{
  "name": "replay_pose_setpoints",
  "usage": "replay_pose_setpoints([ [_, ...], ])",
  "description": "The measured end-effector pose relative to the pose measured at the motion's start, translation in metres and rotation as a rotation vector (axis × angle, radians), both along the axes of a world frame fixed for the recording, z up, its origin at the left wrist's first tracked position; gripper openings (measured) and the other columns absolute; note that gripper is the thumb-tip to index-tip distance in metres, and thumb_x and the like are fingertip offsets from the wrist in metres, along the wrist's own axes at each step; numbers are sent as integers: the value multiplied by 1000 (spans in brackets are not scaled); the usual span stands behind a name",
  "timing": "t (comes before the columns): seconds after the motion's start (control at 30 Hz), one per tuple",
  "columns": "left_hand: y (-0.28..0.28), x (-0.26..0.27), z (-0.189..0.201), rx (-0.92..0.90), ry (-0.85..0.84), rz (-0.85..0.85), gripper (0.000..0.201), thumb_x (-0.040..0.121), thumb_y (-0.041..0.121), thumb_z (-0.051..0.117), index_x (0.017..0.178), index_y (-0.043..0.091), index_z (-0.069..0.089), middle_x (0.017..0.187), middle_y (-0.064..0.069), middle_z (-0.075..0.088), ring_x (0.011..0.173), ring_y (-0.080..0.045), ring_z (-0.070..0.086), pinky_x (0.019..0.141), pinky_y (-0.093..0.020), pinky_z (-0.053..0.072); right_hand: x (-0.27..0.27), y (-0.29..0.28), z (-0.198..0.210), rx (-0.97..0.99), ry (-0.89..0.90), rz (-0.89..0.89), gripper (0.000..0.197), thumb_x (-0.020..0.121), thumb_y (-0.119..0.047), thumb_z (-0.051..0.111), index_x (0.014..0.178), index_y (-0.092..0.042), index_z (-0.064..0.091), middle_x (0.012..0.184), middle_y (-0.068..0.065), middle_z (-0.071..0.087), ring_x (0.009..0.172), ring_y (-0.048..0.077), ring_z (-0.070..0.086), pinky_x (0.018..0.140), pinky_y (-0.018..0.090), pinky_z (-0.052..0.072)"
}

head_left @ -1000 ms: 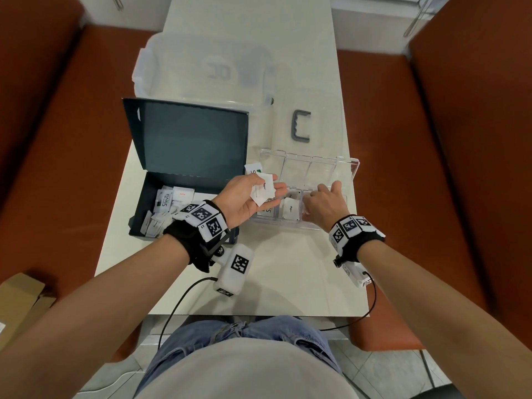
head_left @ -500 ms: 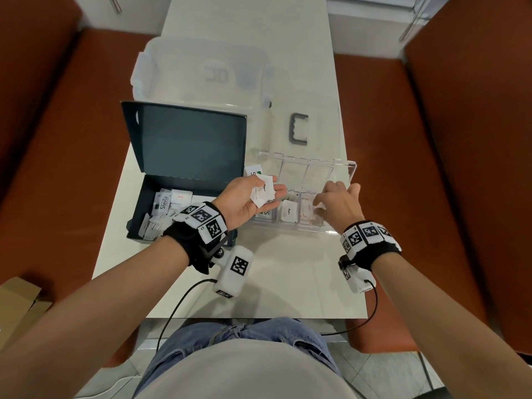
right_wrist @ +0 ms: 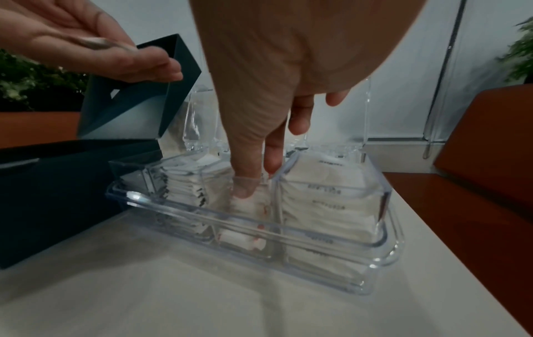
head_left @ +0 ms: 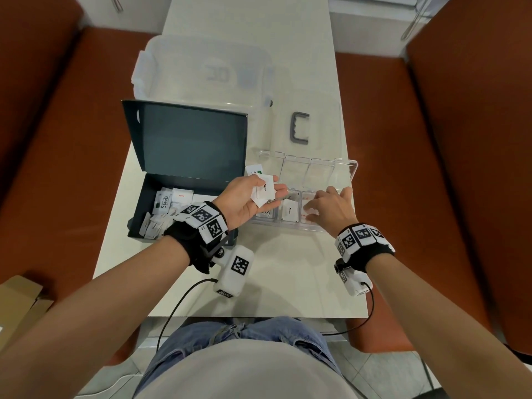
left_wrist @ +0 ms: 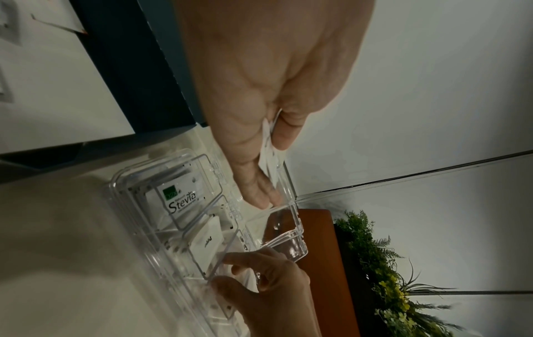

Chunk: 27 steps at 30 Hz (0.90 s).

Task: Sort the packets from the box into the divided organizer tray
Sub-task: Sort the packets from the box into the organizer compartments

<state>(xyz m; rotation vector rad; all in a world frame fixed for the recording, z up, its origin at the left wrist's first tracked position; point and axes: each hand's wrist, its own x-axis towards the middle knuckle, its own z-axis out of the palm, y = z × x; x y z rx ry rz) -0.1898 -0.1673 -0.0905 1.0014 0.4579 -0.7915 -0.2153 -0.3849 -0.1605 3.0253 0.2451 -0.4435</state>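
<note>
My left hand (head_left: 247,200) hovers palm up over the left end of the clear divided tray (head_left: 288,226), its thumb pinching several white packets (head_left: 264,188) against the fingers (left_wrist: 259,191). My right hand (head_left: 331,208) reaches into the tray's third compartment. There thumb (right_wrist: 245,187) and forefinger point straight down onto a stack of red-printed packets (right_wrist: 248,205). A Stevia packet (left_wrist: 181,200) fills the first compartment and a pepper packet (head_left: 290,211) the second. The dark box (head_left: 141,203), lid raised, holds more packets (head_left: 164,205) left of the tray.
The tray's clear lid (head_left: 308,168) stands open behind it. A large clear bin (head_left: 201,70) and a grey handle (head_left: 300,128) lie farther back. Orange benches flank the narrow white table (head_left: 288,283). A cardboard box (head_left: 17,298) sits low on the left.
My right hand has shifted right from the middle compartment to the third one and lowered its fingers into it. My left hand has stayed put with its packets.
</note>
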Motion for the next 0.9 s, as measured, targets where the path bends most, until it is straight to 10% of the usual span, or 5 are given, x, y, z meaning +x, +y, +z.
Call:
replay_pose_setpoints([
  [0.9,4,0,0,-22,-3,38,34,100,3,33,129,-4,50,122,-25,62,106,-30,66,88,-41,54,18,5,-5,-315,35,232,44,83,-53,59,110,-19,55,98,-5,67,106,24,49,98,49,27],
])
